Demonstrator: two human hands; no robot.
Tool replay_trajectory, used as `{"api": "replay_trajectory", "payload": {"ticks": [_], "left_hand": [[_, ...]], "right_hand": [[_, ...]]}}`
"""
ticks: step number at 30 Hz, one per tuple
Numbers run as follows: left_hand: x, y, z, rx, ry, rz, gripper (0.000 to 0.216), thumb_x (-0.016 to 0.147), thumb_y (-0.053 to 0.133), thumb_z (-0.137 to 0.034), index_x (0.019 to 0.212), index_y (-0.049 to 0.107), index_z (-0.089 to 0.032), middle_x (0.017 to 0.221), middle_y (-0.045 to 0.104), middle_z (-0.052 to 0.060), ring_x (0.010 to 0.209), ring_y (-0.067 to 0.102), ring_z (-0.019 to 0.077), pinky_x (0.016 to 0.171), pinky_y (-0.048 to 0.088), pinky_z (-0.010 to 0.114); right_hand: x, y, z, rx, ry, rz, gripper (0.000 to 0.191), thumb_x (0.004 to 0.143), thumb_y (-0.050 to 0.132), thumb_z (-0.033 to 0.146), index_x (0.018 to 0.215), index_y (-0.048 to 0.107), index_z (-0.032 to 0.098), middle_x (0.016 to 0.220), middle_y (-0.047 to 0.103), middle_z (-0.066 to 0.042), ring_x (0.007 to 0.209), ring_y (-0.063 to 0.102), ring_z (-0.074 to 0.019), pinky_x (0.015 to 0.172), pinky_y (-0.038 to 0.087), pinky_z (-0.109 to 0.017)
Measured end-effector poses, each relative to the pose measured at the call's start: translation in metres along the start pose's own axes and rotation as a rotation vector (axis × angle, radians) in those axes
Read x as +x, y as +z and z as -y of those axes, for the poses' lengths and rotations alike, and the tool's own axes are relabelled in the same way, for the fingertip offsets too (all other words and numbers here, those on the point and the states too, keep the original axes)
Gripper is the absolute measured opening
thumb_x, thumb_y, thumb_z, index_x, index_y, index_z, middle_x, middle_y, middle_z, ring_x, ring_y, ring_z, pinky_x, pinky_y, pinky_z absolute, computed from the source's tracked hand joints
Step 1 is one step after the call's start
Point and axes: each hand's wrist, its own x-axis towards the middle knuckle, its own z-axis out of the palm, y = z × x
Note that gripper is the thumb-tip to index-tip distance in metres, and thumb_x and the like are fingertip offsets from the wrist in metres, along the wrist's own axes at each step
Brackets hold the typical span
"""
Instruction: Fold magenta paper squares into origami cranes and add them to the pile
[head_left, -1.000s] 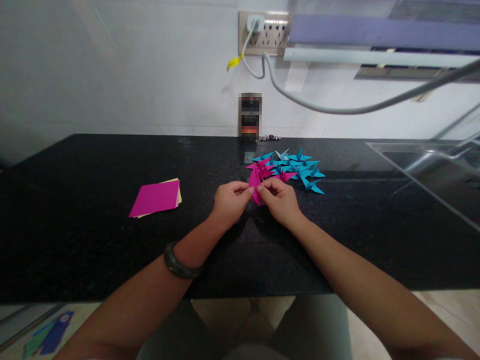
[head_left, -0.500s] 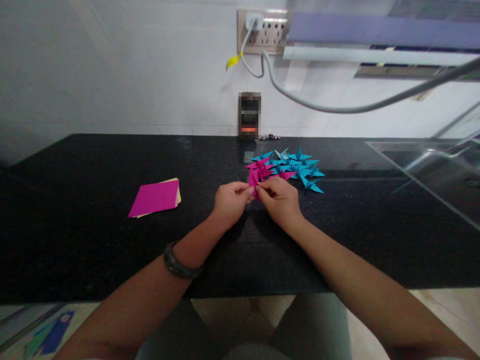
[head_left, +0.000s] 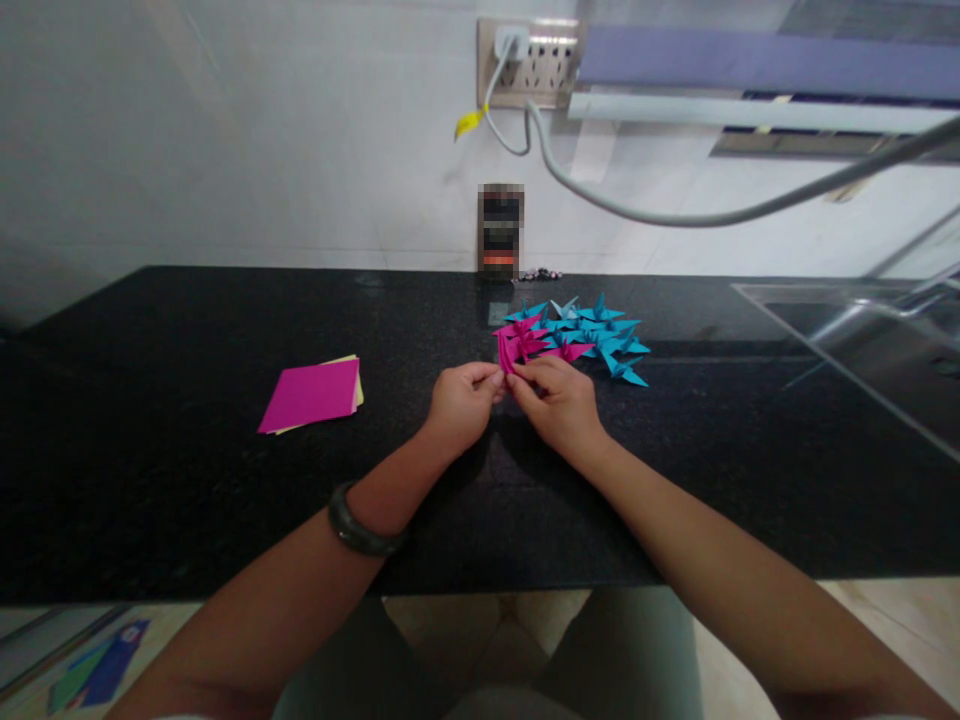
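Between my fingertips is a folded piece of magenta origami paper point(head_left: 505, 352), narrow and partly hidden by my fingers. My left hand point(head_left: 465, 402) pinches it from the left, thumb and forefinger pressed together. From the right, my right hand point(head_left: 559, 402) pinches the same paper. Just beyond my hands lie magenta paper cranes point(head_left: 568, 351), and behind and to the right of them several blue paper cranes point(head_left: 616, 340). One paler blue crane point(head_left: 565, 308) sits at the back of the group.
Square paper sheets point(head_left: 311, 396), magenta on top with yellow beneath, lie left on the black counter point(head_left: 187, 500). A blurred-out phone-like object point(head_left: 500, 230) leans on the wall beside a beaded string point(head_left: 541, 274). A cable point(head_left: 660, 216) hangs from a socket panel point(head_left: 531, 64). A sink point(head_left: 862, 340) is at right.
The magenta paper between my fingers has turned or folded slightly, and its lower end no longer shows below my fingertips. Both hands stay in nearly the same place.
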Motion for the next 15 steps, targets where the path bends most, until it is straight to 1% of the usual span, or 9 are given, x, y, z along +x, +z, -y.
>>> {"api": "replay_trajectory", "payload": {"ticks": [5, 9, 12, 15], "left_hand": [[0.001, -0.002, 0.002, 0.094, 0.067, -0.020, 0.019, 0.069, 0.059, -0.028, 0.075, 0.067, -0.013, 0.064, 0.066, 0.003, 0.058, 0.059, 0.0133, 0.061, 0.049, 0.027], [0.000, -0.001, 0.001, 0.196, 0.089, -0.033, 0.020, 0.070, 0.057, -0.028, 0.077, 0.068, -0.013, 0.069, 0.068, 0.005, 0.062, 0.061, 0.0149, 0.062, 0.049, 0.027], [-0.002, 0.000, -0.004, 0.242, 0.093, -0.036, 0.017, 0.069, 0.056, -0.025, 0.075, 0.068, -0.013, 0.070, 0.069, 0.004, 0.063, 0.063, 0.0148, 0.061, 0.048, 0.025], [-0.004, 0.000, -0.009, 0.262, 0.105, -0.030, 0.016, 0.069, 0.055, -0.023, 0.073, 0.067, -0.013, 0.067, 0.068, 0.003, 0.061, 0.062, 0.0138, 0.058, 0.047, 0.023]], "right_hand": [[0.000, -0.001, 0.001, 0.020, 0.005, 0.017, 0.019, 0.079, 0.052, 0.020, 0.081, 0.071, 0.018, 0.074, 0.066, -0.005, 0.069, 0.060, -0.0144, 0.062, 0.047, -0.025], [0.000, 0.000, -0.001, -0.034, 0.008, 0.013, 0.017, 0.077, 0.053, 0.018, 0.075, 0.070, 0.016, 0.067, 0.065, -0.004, 0.063, 0.058, -0.0139, 0.060, 0.045, -0.025], [0.001, 0.000, 0.000, -0.042, 0.066, 0.014, 0.015, 0.075, 0.054, 0.018, 0.071, 0.068, 0.015, 0.061, 0.062, -0.003, 0.057, 0.055, -0.0131, 0.056, 0.043, -0.024], [0.001, 0.001, 0.002, -0.014, 0.146, 0.018, 0.013, 0.073, 0.055, 0.018, 0.069, 0.067, 0.015, 0.063, 0.063, -0.003, 0.057, 0.055, -0.0131, 0.056, 0.042, -0.024]]}}
